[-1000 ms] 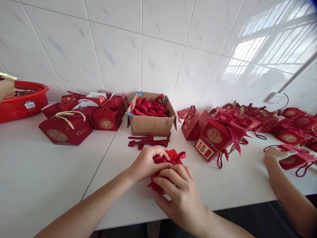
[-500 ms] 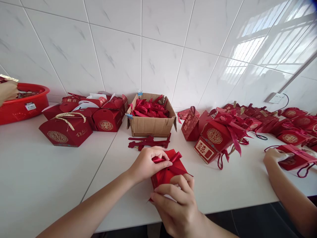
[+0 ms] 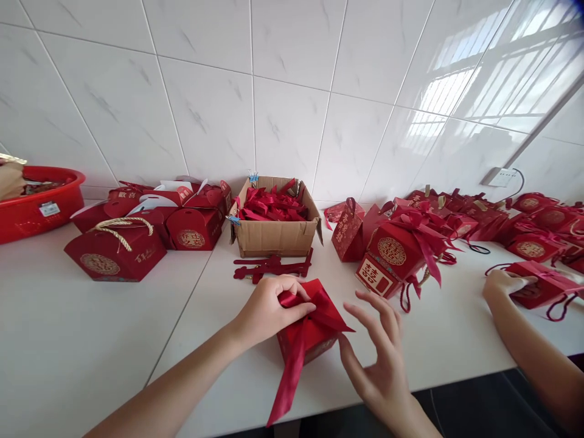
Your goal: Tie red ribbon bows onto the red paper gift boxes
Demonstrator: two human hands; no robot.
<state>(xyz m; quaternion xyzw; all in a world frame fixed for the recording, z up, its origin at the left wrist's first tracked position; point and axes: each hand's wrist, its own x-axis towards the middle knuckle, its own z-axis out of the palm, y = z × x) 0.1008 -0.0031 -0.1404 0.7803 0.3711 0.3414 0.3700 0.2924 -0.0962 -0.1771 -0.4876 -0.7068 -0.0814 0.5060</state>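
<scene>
A small red gift box (image 3: 322, 350) sits on the white table in front of me, with a dark red satin ribbon (image 3: 295, 371) crossed over its top. One ribbon end hangs down over the near side, and another points right. My left hand (image 3: 278, 307) pinches the ribbon at the box's top left between thumb and fingers. Just right of the box, my right hand (image 3: 381, 353) has its fingers spread and holds nothing; its thumb is close to the box's corner, and I cannot tell whether they touch.
Behind the box stands a cardboard carton (image 3: 274, 237) of red ribbons, with dark red felt strips (image 3: 272, 266) before it. Red boxes (image 3: 116, 252) stand left near a red basin (image 3: 41, 213). More boxes (image 3: 392, 249) crowd the right, where another person's hand (image 3: 508, 286) holds one.
My right hand has let go of the ribbon and moved right, its fingers opening. The ribbon end now hangs over the box's front. My left hand keeps its pinch.
</scene>
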